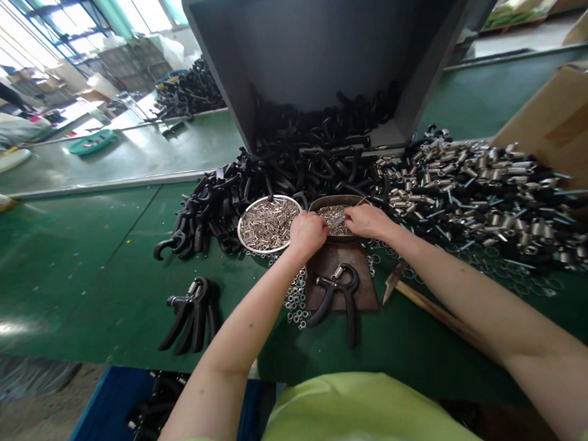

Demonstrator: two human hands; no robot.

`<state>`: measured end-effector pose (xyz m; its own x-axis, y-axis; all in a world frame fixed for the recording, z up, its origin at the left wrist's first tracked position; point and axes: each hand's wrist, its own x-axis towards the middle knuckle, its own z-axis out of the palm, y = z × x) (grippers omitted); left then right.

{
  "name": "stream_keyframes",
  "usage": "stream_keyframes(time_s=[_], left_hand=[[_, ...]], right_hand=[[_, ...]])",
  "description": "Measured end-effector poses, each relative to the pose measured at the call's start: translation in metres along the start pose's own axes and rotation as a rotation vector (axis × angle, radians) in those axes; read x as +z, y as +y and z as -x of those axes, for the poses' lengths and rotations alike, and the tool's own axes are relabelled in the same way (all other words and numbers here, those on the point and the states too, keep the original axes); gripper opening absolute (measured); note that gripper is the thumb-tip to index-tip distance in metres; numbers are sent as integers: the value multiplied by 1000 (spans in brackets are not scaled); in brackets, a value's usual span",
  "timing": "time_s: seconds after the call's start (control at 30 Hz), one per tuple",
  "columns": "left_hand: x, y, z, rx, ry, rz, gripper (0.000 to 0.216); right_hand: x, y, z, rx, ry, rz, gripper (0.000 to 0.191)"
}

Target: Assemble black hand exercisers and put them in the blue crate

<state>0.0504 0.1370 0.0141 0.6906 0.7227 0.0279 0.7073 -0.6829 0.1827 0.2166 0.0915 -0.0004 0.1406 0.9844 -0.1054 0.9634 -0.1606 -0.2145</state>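
Observation:
My left hand [307, 233] is closed, its fingers curled by the near rim of a dark bowl [317, 204] of small metal parts. My right hand [368, 220] is pinched over the same bowl, gripping a thin metal rod that points left. What the left fingers hold is hidden. A silver bowl [245, 224] of shiny pins sits just left of my left hand. Below both hands a black hand-grip exerciser [337, 291] lies on a brown board [367, 296].
A tilted grey bin [315, 44] spills black handles [291, 165] across the green table [81, 256]. Springs with black knobs [488, 192] are piled at right. Finished grippers [191, 316] lie at left, washers [295, 302] by the board, a wooden-handled tool [424, 302] at right, a blue crate [108, 417] below.

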Motion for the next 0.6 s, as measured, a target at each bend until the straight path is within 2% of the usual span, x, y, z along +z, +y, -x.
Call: stream_keyframes(time_s=[0.1, 0.2, 0.4, 0.5, 0.6], left_hand=[[8, 3, -29, -13, -59, -64, 20], [16, 5, -42, -15, -105, -86, 24], [19, 5, -41, -3, -127, -71, 24], [14, 5, -37, -21, -105, -25, 23], [7, 5, -28, -45, -53, 39, 27]], right_hand=[[0, 2, -1, 22, 73, -91, 23], [0, 6, -1, 32, 107, -231, 19], [-1, 17, 16, 41, 102, -548, 18], [0, 13, 38, 67, 74, -849, 11], [8, 4, 63, 114, 21, -1084, 15]])
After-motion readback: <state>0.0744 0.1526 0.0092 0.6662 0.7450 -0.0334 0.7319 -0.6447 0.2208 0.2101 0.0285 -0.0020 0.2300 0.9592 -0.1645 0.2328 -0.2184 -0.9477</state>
